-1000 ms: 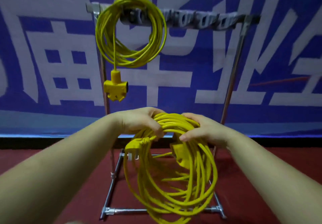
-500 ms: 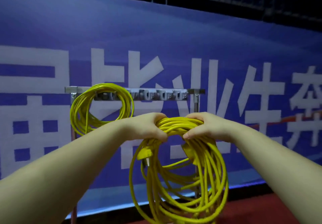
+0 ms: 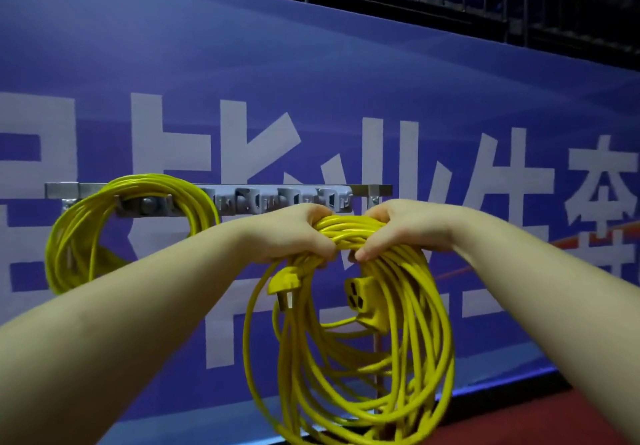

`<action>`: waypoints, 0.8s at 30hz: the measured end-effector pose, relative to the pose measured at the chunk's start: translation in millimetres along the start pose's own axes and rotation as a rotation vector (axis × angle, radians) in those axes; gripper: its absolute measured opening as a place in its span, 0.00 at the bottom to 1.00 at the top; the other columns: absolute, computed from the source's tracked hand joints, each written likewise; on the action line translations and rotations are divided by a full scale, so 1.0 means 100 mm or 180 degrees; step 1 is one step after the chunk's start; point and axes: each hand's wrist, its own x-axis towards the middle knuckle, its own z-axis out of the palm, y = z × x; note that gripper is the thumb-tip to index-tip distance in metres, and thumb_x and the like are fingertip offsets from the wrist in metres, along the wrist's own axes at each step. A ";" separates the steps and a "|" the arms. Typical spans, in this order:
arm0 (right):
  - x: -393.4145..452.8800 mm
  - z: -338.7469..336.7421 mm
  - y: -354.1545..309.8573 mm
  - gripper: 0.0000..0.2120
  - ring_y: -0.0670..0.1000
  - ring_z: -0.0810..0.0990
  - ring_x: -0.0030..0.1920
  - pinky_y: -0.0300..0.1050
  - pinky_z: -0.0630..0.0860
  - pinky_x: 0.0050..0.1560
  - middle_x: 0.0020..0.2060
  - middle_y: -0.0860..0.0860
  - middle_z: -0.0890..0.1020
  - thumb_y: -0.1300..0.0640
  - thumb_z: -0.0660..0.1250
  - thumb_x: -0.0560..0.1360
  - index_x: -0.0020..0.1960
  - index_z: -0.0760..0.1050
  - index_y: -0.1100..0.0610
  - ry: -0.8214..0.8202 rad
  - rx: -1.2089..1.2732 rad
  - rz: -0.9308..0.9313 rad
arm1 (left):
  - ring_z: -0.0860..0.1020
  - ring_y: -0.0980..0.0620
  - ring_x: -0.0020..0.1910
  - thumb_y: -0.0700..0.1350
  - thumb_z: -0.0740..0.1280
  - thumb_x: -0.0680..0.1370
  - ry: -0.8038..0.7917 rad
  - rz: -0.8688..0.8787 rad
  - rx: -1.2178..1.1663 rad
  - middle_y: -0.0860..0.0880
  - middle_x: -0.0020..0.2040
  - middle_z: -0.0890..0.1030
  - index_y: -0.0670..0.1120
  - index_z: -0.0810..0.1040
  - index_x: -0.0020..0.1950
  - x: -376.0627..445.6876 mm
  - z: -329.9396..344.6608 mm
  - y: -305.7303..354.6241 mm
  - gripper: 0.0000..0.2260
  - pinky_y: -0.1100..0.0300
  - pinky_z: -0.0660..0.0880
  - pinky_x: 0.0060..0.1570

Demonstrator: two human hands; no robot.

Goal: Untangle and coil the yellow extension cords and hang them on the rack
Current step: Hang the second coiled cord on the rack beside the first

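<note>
I count two yellow cord coils. One coil point(image 3: 114, 226) already hangs on the rack point(image 3: 363, 190) at centre left of the frame, looped over the left end of the grey hook bar point(image 3: 277, 200); the remaining hooks to its right carry nothing. The second coil point(image 3: 349, 351) I hold in front of the rack, at centre and lower centre of the frame, its loops hanging down freely below my grip.

My left hand point(image 3: 294, 235) is clenched around the top of this bundle, fingers wrapped over the strands. My right hand point(image 3: 403, 230) grasps the same bundle just beside it, thumb pressed under the cords. The two hands almost touch, and they sit just under the right part of the hook bar.

On the held coil I see one plug point(image 3: 284, 283) dangling under my left hand and one socket block point(image 3: 365, 302) with three outlets hanging under my right hand. Behind everything is a blue banner point(image 3: 346, 81) with large white characters, and a strip of red floor point(image 3: 540, 420) at lower right.
</note>
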 end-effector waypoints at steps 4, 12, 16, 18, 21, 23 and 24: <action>0.07 0.05 0.12 0.18 0.55 0.83 0.46 0.49 0.80 0.50 0.45 0.56 0.83 0.56 0.75 0.65 0.53 0.77 0.57 0.0168 0.0401 -0.0151 | 0.81 0.48 0.43 0.33 0.71 0.70 0.0103 0.0046 0.0086 0.43 0.48 0.80 0.45 0.72 0.60 0.06 -0.02 -0.03 0.21 0.52 0.79 0.48; 0.08 0.14 0.21 0.12 0.53 0.83 0.43 0.47 0.79 0.48 0.43 0.56 0.83 0.56 0.73 0.68 0.50 0.78 0.57 0.0258 0.0368 -0.0178 | 0.80 0.46 0.46 0.35 0.73 0.69 -0.0166 -0.0098 -0.0012 0.43 0.49 0.79 0.41 0.72 0.62 0.07 0.00 -0.09 0.23 0.48 0.77 0.53; 0.03 0.17 0.30 0.17 0.55 0.83 0.43 0.49 0.79 0.48 0.44 0.58 0.84 0.55 0.76 0.64 0.50 0.78 0.59 0.0222 0.0651 -0.0115 | 0.82 0.50 0.45 0.38 0.73 0.68 -0.0335 -0.0081 -0.0134 0.46 0.47 0.81 0.40 0.71 0.62 0.07 0.09 -0.10 0.24 0.55 0.79 0.49; 0.00 0.18 0.38 0.19 0.56 0.83 0.43 0.49 0.79 0.48 0.44 0.58 0.84 0.55 0.77 0.61 0.50 0.78 0.59 0.0316 0.0857 -0.0131 | 0.81 0.53 0.44 0.38 0.73 0.71 -0.0255 -0.0012 0.0117 0.49 0.47 0.80 0.43 0.71 0.62 0.05 0.13 -0.10 0.22 0.60 0.79 0.47; -0.05 0.17 0.44 0.14 0.55 0.83 0.41 0.48 0.80 0.46 0.42 0.57 0.84 0.58 0.73 0.66 0.50 0.77 0.59 0.0510 0.1032 -0.0198 | 0.79 0.51 0.49 0.43 0.76 0.67 -0.0161 0.0039 0.0154 0.48 0.50 0.79 0.47 0.71 0.62 0.04 0.17 -0.18 0.26 0.56 0.78 0.53; -0.08 0.14 0.45 0.13 0.54 0.83 0.41 0.48 0.80 0.45 0.41 0.56 0.84 0.58 0.72 0.66 0.49 0.78 0.59 0.0625 0.1072 -0.0241 | 0.79 0.50 0.50 0.47 0.76 0.63 -0.0174 0.0059 0.0075 0.48 0.50 0.78 0.49 0.70 0.61 0.03 0.20 -0.22 0.29 0.54 0.78 0.55; -0.10 0.12 0.45 0.15 0.55 0.83 0.41 0.48 0.80 0.46 0.41 0.57 0.84 0.57 0.72 0.64 0.49 0.78 0.59 0.0677 0.1124 -0.0263 | 0.79 0.50 0.50 0.48 0.76 0.62 -0.0164 0.0070 -0.0002 0.49 0.49 0.78 0.49 0.71 0.60 0.03 0.21 -0.23 0.29 0.53 0.78 0.55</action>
